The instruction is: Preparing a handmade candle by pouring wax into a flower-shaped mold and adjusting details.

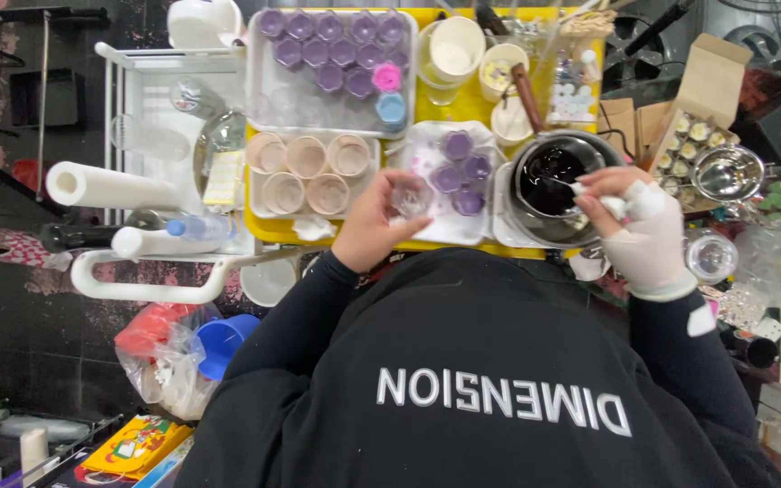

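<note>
Left hand (374, 228) holding clear cup (410, 196), seemingly empty, pot (555, 185) of dark liquid

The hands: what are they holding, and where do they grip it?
The left hand grips a small clear cup by its side. The right hand, wrapped in white, pinches a thin utensil's upper end over the dark metal pot.

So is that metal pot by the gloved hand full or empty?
Not empty: the metal pot holds a dark, glossy liquid over its bottom. The gloved right hand reaches over its rim; how deep the liquid is cannot be told.
</note>
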